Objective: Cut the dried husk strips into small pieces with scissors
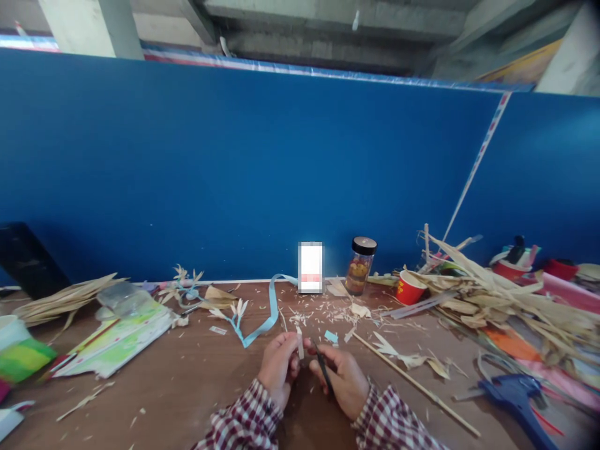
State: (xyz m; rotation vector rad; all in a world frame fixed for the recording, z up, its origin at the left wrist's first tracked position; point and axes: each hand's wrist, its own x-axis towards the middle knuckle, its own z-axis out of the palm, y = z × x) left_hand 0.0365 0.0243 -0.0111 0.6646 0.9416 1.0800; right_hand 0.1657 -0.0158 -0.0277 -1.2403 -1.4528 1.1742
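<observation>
Near the middle of the table, my left hand pinches a narrow pale strip that looks like corn husk and stands upright between thumb and fingers. Just to its right, my right hand is closed around a slim dark tool; whether it is scissors or tweezers I cannot make out. The tool's upper end is close to the strip, and I cannot tell if they touch. Small pale clippings lie beyond both hands. Left of them, a light blue ribbon runs near a husk flower.
A thin stick lies at right, near a blue glue gun. Behind stand a lidded jar and a red paper cup. Dried husks pile up at right. A painted sheet lies left. A blue partition closes the back.
</observation>
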